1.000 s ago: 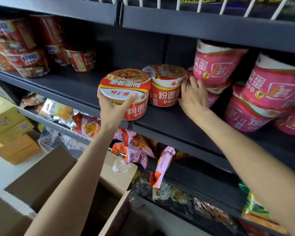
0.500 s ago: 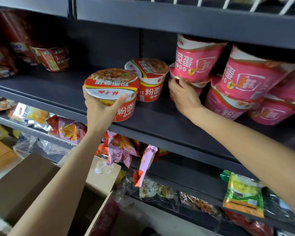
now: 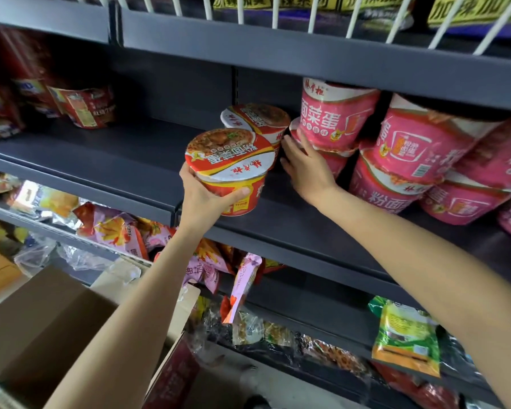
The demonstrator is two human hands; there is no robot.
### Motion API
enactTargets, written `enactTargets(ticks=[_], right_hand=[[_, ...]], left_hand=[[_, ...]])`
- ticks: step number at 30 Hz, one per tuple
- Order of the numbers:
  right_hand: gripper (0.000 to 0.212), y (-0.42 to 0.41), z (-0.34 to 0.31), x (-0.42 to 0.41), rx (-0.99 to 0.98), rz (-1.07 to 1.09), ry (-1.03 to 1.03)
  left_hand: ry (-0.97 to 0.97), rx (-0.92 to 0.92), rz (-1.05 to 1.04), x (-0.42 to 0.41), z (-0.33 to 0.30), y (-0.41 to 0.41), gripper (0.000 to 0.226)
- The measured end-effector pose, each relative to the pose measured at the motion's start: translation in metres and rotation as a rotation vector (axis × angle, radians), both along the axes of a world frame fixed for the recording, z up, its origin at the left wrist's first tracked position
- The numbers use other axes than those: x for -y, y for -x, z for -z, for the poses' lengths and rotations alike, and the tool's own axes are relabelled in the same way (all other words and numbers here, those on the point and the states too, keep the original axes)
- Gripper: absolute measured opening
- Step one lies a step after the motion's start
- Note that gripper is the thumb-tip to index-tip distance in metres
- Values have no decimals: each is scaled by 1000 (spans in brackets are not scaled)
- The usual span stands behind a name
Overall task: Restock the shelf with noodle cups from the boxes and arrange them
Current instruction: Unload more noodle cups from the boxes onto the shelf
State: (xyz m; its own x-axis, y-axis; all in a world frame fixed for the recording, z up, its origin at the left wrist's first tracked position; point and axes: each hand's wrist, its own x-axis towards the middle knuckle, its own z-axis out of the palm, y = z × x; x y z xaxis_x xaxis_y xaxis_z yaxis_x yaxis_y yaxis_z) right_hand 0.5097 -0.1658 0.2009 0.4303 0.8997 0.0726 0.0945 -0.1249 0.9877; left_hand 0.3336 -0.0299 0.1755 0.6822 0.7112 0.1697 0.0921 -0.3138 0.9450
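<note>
At the front edge of the dark shelf [image 3: 106, 160], the left hand [image 3: 202, 199] is gripping a red noodle cup [image 3: 230, 169] from below and behind, thumb curling across the cup's near wall and the other fingers wrapping its left side. That cup is tilting toward us, its printed lid facing up and near, and its base is sitting just over the shelf lip; whether it is touching the shelf I cannot tell. Right behind it, farther back, a second red cup [image 3: 255, 119] is standing on the shelf, partly hidden by the held one.

Over to the right, the right hand [image 3: 306, 166] is reaching in with fingers fairly straight and spread, pressing against the lower pink cup [image 3: 334, 160] of a two-high stack; nothing is clasped in it. The upper pink cup [image 3: 334, 113] is sitting on top of that one, leaning a little. So the held red cup is lying just left of the right hand, with the two hands close together but not touching.

Farther right, more pink cups [image 3: 419, 149] are crowding the shelf, stacked and tipped at angles. Far left on the same shelf, red snack packs [image 3: 83, 104] are standing in shadow. Below, bagged snacks [image 3: 109, 228] are filling the lower shelves, a green packet [image 3: 406, 340] is lying at the right, and an open cardboard box [image 3: 42, 326] is sitting near the left forearm.
</note>
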Motion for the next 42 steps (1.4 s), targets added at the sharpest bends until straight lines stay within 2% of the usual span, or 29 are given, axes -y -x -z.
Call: enactTargets(ticks=[5, 8, 19, 20, 23, 25, 27, 29, 31, 34, 36, 38, 40, 42], right_hand=[[65, -10, 0, 18, 25, 11, 68], [65, -12, 5, 40, -5, -2, 12], [66, -12, 8, 89, -230, -14, -66], [63, -11, 5, 92, -331, -78, -132], [51, 5, -4, 101, -699, -379, -546], [36, 30, -3, 107, -789, -485, -773], [31, 65, -3, 106, -895, -573, -1046], [30, 108, -4, 98, -1055, -655, -1270], [28, 154, 2, 82, -1261, -701, -1353], [27, 218, 22, 51, -1578, -686, -1257], [24, 255, 38, 27, -1681, -649, -1075], [22, 286, 54, 2, -1775, -603, -922], [22, 318, 70, -20, -1915, -545, -778], [22, 354, 91, -41, -2037, -506, -589]], left_hand=[[-35, -12, 4, 8, 0, 1, 118], [-39, -12, 29, 18, 3, 1, 118], [-41, -31, 131, 55, -5, -12, 116], [-37, -25, 129, 56, -5, -14, 119], [-14, -38, 116, 58, -10, -15, 125], [-3, -43, 113, 57, -13, -13, 127], [37, -81, 90, 59, -17, -3, 131], [77, -119, 32, 62, -18, 23, 116], [-13, -40, -87, 64, -15, 72, 83], [-155, 84, -229, 62, 2, 169, 33], [-153, 5, -301, 52, 25, 236, 19], [-134, -142, -368, 41, 48, 302, 17], [-199, -389, -439, 32, 77, 362, 18], [-131, -592, -517, 28, 112, 416, 17]])
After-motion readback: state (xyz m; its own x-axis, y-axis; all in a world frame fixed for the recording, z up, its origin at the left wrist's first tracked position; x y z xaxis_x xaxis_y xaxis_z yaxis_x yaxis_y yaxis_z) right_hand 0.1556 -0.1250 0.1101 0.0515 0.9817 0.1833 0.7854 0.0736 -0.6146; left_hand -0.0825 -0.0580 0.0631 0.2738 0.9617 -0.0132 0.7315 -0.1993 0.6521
